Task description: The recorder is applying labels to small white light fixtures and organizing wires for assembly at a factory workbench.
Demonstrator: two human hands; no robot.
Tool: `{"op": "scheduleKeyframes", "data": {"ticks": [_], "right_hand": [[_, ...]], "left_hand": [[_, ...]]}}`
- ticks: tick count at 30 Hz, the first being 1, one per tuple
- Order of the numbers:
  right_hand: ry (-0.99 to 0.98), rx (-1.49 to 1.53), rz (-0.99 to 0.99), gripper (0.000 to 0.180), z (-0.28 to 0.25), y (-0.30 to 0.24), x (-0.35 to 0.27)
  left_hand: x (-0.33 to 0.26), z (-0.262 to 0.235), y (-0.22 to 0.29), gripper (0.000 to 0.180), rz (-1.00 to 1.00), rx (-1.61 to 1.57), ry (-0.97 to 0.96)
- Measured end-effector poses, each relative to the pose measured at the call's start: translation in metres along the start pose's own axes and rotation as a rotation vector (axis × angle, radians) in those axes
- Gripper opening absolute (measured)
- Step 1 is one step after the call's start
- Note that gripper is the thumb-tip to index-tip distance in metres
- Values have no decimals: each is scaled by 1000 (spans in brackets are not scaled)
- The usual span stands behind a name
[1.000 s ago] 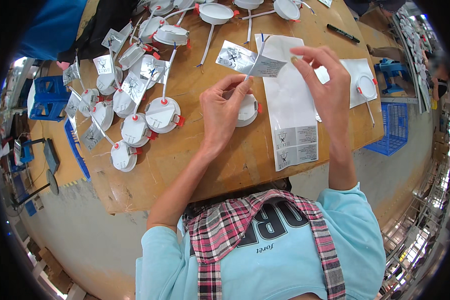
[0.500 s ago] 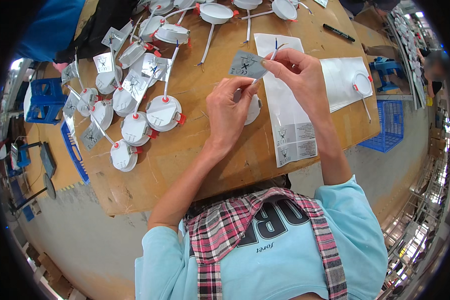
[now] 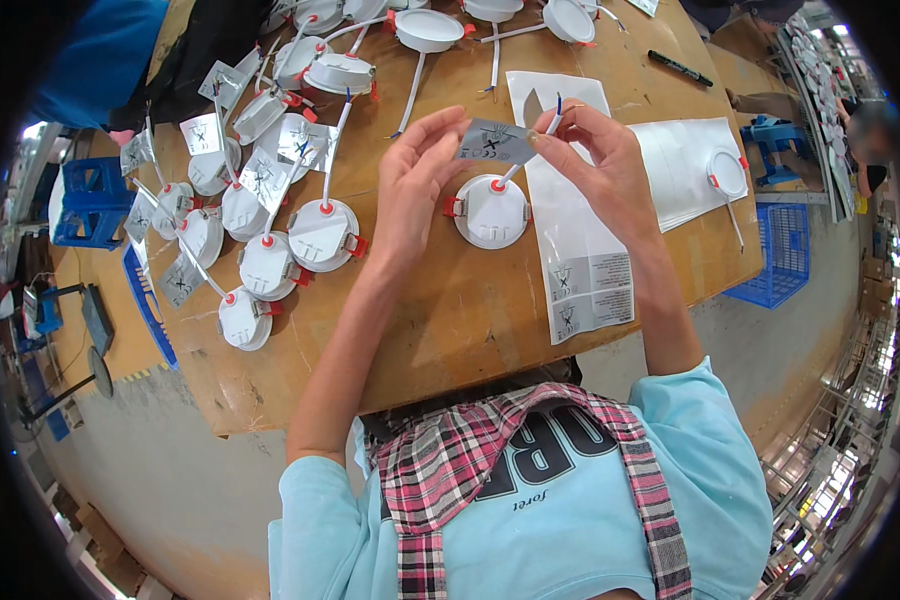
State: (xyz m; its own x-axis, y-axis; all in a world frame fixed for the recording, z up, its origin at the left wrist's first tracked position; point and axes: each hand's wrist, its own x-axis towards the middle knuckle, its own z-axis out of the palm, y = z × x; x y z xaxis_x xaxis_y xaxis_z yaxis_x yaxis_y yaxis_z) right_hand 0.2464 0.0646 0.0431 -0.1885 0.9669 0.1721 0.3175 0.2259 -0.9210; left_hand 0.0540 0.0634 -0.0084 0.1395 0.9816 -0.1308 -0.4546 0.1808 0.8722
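Note:
A round white downlight [image 3: 493,218] with red-tipped spring clips lies back-up on the table, between my forearms. Its white cable [image 3: 513,171] rises from a red grommet toward my right hand [image 3: 610,165], whose thumb and fingers pinch the cable near its bare-wire end. There a silver printed label [image 3: 495,143] is attached at the cable and stretches left. My left hand [image 3: 415,185] has its thumb and fingers closed at the label's left edge. Beneath the right hand lies a white sheet of labels [image 3: 580,235], with silver printed ones left at its lower end.
Several labelled downlights [image 3: 270,265] crowd the table's left side; more unlabelled ones [image 3: 428,32] lie at the far edge. On the right are stacked white sheets [image 3: 670,165], another downlight [image 3: 727,174] and a black marker [image 3: 679,68]. A blue crate [image 3: 780,250] stands on the floor.
My left hand has moved left off the cable to the label's left edge. The label now stretches between both hands, and the downlight below is uncovered. My right hand stays at the cable end.

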Motion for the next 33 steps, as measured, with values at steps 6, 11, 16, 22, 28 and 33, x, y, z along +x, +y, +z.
{"op": "scheduleKeyframes", "data": {"ticks": [6,11,16,22,28,33], "right_hand": [[-65,-9,-74,14,-2,4,4],[-65,25,-100,16,-1,10,6],[7,35,-78,14,1,14,4],[96,101,-47,12,9,18,4],[142,131,-87,10,14,22,5],[160,154,-95,7,16,24,6]], "left_hand": [[37,10,6,46,-88,-52,-225],[49,11,-1,37,-230,83,-325],[47,-2,-12,21,-111,-65,-327],[41,-6,-11,15,-22,-105,-238],[35,-4,-11,10,15,-84,-162],[33,-2,-10,9,27,-84,-134]]}}
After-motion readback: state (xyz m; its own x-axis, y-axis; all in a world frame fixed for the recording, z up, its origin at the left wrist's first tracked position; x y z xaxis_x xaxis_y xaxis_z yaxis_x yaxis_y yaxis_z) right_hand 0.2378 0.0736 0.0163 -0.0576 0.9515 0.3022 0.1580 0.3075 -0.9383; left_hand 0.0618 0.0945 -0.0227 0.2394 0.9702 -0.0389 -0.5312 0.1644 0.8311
